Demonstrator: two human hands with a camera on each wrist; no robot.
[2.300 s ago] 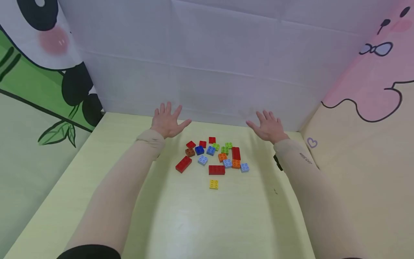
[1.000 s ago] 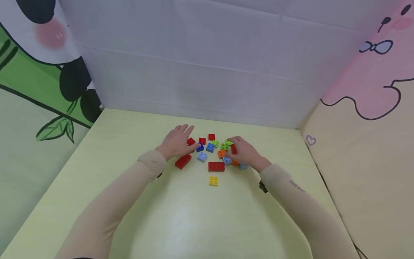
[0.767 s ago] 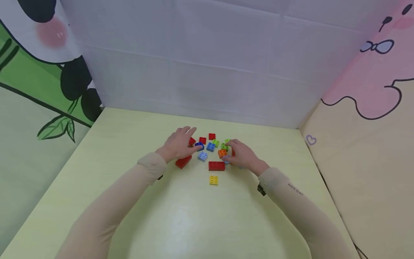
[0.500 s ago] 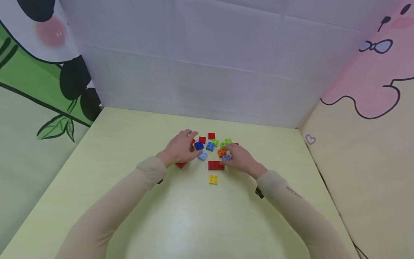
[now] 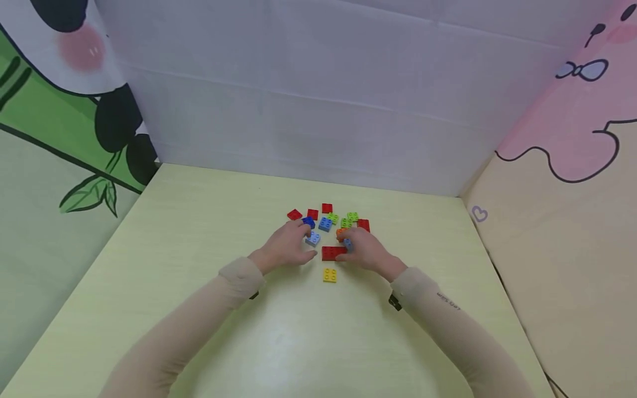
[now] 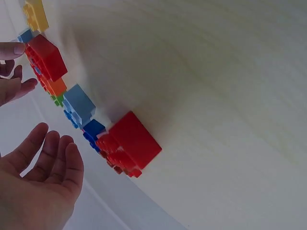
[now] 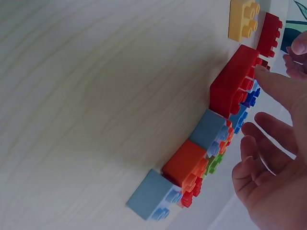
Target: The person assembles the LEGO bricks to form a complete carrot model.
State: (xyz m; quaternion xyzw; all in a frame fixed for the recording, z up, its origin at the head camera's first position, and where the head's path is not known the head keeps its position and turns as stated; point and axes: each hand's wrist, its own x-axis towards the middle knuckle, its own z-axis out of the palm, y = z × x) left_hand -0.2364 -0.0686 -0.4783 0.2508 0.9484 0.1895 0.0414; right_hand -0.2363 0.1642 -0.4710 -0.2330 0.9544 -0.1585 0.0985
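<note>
Building bricks lie scattered on the table. My left hand hovers at the left of the group, beside a light blue brick and a dark blue brick. Its fingers are loosely bent and hold nothing. It covers a long red brick in the head view. Over the right part hovers my right hand, its thumb close to the studs of another long red brick; contact is unclear. Beneath it are a light blue brick and an orange brick. Nothing is in its grasp.
A yellow brick lies nearest the person. Flat red bricks and lime green bricks sit farther back. Behind the pale table rises a white cloth wall, with printed panels at both sides.
Both hands have come down from spread above the table's back edge to low over the bricks, then drifted nearer the person. The bricks have not visibly moved.
</note>
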